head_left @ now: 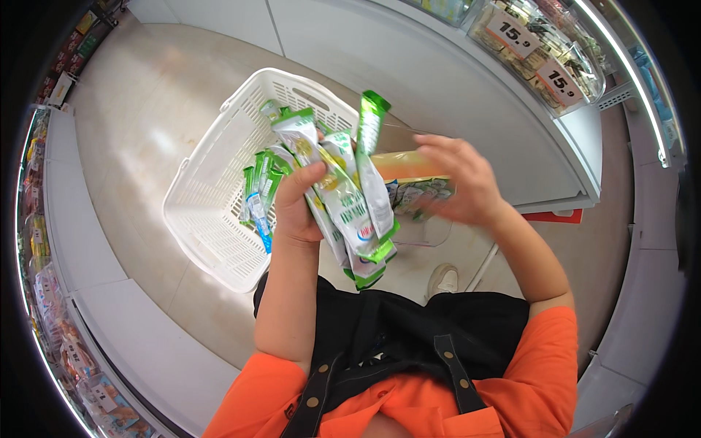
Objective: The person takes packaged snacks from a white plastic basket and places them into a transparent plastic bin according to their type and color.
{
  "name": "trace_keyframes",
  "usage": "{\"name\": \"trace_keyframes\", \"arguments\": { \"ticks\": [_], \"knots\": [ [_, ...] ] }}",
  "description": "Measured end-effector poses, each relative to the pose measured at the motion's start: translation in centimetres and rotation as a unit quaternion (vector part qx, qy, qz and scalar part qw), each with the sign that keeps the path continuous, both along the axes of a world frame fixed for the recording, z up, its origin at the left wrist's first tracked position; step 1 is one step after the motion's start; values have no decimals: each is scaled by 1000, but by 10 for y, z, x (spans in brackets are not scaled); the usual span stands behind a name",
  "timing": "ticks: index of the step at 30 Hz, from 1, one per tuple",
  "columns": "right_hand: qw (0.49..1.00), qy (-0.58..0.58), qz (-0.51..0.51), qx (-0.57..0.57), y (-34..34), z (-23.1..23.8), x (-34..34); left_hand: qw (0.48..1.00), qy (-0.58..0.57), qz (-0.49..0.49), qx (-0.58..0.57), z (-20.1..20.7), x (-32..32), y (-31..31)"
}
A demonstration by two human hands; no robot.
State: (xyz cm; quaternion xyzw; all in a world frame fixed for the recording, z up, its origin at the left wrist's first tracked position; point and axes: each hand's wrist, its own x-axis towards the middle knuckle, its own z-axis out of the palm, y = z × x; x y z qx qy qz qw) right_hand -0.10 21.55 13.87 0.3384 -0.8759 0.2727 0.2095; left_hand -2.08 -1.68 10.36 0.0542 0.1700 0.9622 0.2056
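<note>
My left hand [301,201] is closed around a bunch of long green-and-white snack packets [343,201], held fanned out in front of me. One packet [372,131] in the bunch stands higher than the others. My right hand [464,179] is beside the bunch, its fingers blurred by motion next to an orange-yellow panel [401,165]. Whether those fingers grip anything cannot be made out. Under that panel is a clear plastic bin [431,237] with small wrapped packets [422,196] inside, partly hidden by my right hand.
A white perforated basket [212,248] on the floor holds several green packets [263,175] and a blue one [258,219]. Shelves with goods run along the left [51,292]. A white shelf unit [409,80] stands ahead, clear bins of goods [537,55] on top. My shoe [442,280] shows below.
</note>
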Motion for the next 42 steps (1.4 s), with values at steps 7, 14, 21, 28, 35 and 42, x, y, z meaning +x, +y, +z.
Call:
{"name": "trace_keyframes", "arguments": {
  "ticks": [7, 14, 21, 28, 35, 42],
  "knots": [
    [957, -256, 62, -119, -38, 21, 29, 995, 20, -16, -96, 3, 19, 11],
    [752, -486, 64, -441, -22, 17, 20, 989, 81, -40, -117, 10, 19, 0],
    [634, -557, 101, -527, -19, 28, 19, 993, 1, 14, -117, 23, 14, -7],
    [702, -655, 8, -279, -22, 41, 15, 999, -3, -19, 38, 22, 15, -4],
    [696, -671, -41, -251, -13, 51, 15, 991, 98, -73, -48, 24, 10, -17],
    [731, -661, 22, -167, -6, 57, 15, 960, 25, -62, -270, 28, 11, -8]
  ]
}}
